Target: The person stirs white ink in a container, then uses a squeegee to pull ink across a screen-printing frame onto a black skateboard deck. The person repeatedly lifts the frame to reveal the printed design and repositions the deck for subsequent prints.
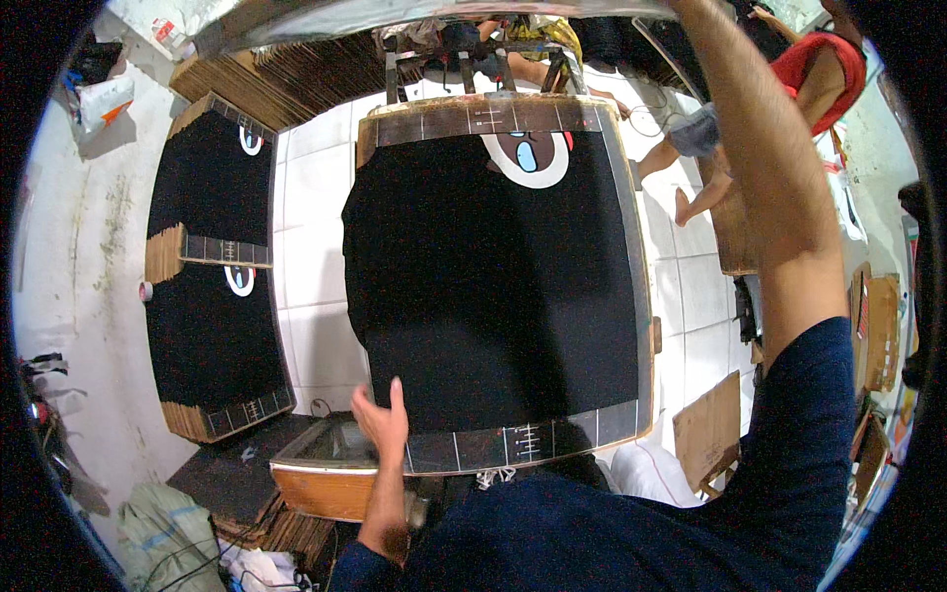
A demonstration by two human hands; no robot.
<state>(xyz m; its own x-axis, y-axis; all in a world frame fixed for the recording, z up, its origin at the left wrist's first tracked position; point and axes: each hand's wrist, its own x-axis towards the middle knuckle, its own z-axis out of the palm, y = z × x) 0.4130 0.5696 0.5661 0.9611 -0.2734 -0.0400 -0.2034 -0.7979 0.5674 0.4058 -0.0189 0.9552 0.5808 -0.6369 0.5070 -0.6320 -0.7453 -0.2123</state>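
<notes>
A large black cloth panel [493, 286] lies over a board with dark, ruled end strips [572, 432] directly before me. At its far end shows a printed cartoon eye [528, 158] in white, brown and light blue. My left hand [383, 419] is at the cloth's near left corner, thumb and fingers apart, holding nothing. My right arm [769, 148] stretches up to the top rim of the picture, where its hand passes out of sight. Across that rim runs a greyish, shiny curved panel [395, 18]; whether my right hand touches it is hidden.
Left, two more boards carry black cloths [212, 178] with eye prints. Stacked brown sheets [306, 84] stand behind. A wooden tray [326, 488] sits at the near left corner. Another person in red [824, 84] sits at the far right. Cardboard [705, 429] leans at near right.
</notes>
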